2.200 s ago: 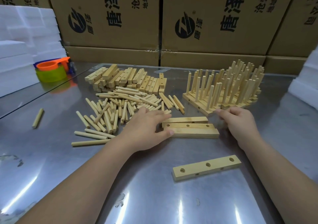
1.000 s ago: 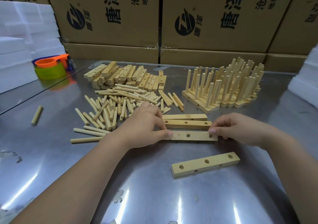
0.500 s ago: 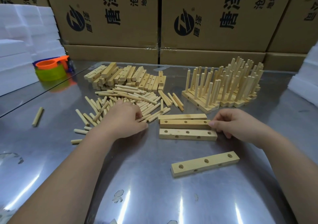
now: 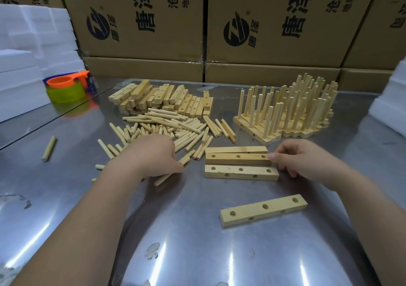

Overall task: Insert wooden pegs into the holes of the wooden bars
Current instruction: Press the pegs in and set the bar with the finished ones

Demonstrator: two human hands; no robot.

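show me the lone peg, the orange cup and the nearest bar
lone peg (image 4: 49,148), head view, middle of its shaft
orange cup (image 4: 61,85), head view, front wall
nearest bar (image 4: 248,211), head view, top face between two holes

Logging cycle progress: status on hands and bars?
Left hand down on loose pegs, grip hidden. Right hand touching middle bar end. Its holes empty. Nothing blocking.

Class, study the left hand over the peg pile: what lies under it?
Loose wooden pegs spread on the metal table run under the left hand; one peg pokes out below its thumb. The hand itself hides whether its fingers grip any.
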